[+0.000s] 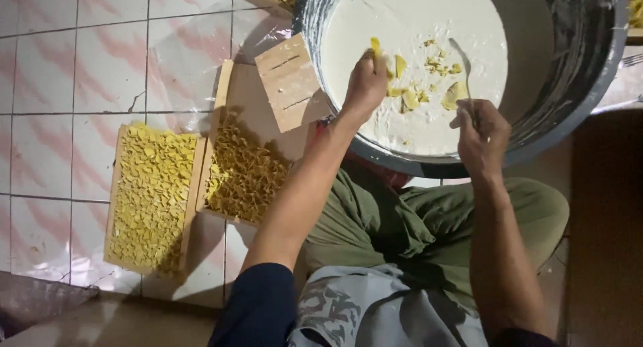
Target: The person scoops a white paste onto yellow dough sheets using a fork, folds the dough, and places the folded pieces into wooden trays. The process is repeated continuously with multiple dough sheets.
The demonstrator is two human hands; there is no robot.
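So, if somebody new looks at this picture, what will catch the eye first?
Probably the big metal basin at the top, filled with white batter, where yellow pieces float. The left hand holds one yellow piece over it, and the right hand holds a thin utensil. On the tiled floor to the left lie wooden trays packed with yellow pieces.

Two wooden trays of yellow pieces lie on the floor: one full tray, one part-filled tray. One small wooden board and one large metal basin of white batter are there too.

Pink-streaked white floor tiles, dimly lit.
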